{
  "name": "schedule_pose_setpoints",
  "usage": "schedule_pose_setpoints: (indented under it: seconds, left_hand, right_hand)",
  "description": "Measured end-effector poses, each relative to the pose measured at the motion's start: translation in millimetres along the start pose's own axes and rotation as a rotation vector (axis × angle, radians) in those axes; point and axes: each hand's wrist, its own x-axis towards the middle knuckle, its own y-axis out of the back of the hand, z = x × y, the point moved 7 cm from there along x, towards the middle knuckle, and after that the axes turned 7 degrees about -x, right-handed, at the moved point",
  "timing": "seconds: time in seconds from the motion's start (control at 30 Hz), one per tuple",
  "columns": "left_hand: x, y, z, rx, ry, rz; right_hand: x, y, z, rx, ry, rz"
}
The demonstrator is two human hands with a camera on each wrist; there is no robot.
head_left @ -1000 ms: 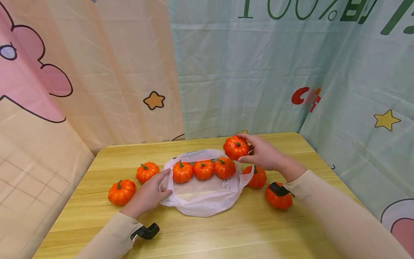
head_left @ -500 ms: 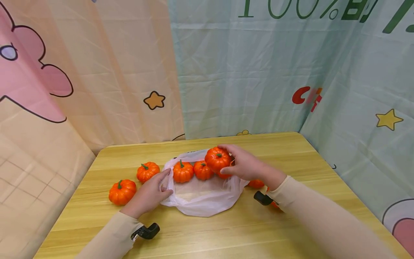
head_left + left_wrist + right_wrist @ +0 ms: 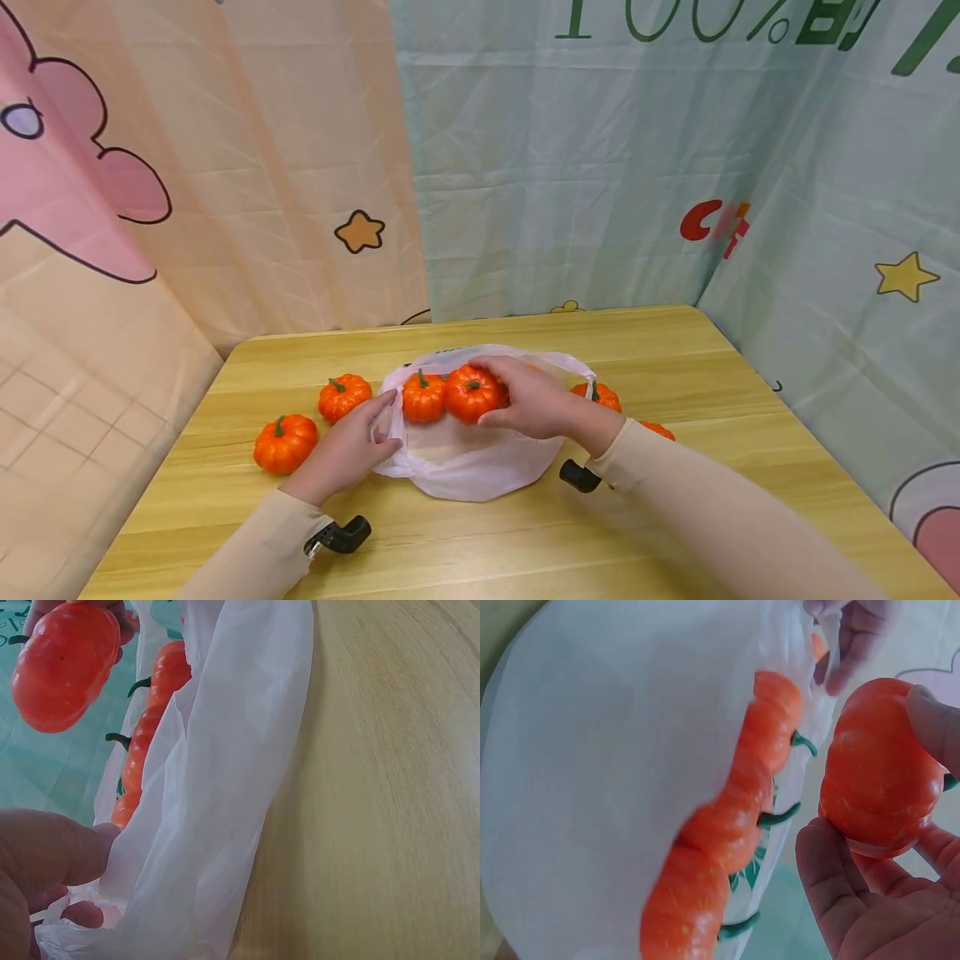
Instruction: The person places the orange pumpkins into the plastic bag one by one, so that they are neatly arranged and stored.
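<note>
A white plastic bag point(image 3: 487, 483) lies with its mouth spread wide on the table. Its left edge is pinched between the thumb and fingers of my left hand point(image 3: 348, 450). Above the bag's opening, my right hand point(image 3: 536, 404) holds an orange toy pumpkin point(image 3: 472, 396) with a green stem, thumb on one side and fingers on the other. Inside the bag sits a row of three pumpkins; the left one point(image 3: 423, 398) shows in the head view, the others are mostly covered there. The right wrist view shows the row's nearest pumpkin point(image 3: 686, 907) and the held one apart from it.
Two pumpkins stand left of the bag, one farther back point(image 3: 343, 397) and one nearer point(image 3: 285, 444). On the right, one pumpkin point(image 3: 602, 396) is beside the bag and another point(image 3: 658, 429) is mostly behind the right sleeve. Printed curtains rise behind the wooden table point(image 3: 450, 550).
My right hand has carried its pumpkin leftward and lower, from the bag's back right side to over the row inside. My left hand stays at the bag's left edge.
</note>
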Motion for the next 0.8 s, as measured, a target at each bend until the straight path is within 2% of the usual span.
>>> schedule_pose_setpoints:
  seconds: [0.33, 0.8]
  left_hand:
    - [0.4, 0.7, -1.3, -0.012, -0.002, -0.002]
    - [-1.8, 1.5, -1.5, -0.011, -0.002, 0.003]
  right_hand:
    - [8.1, -28, -15, -0.031, 0.004, -0.08]
    - [12.7, -52, -17, -0.072, -0.035, -0.135]
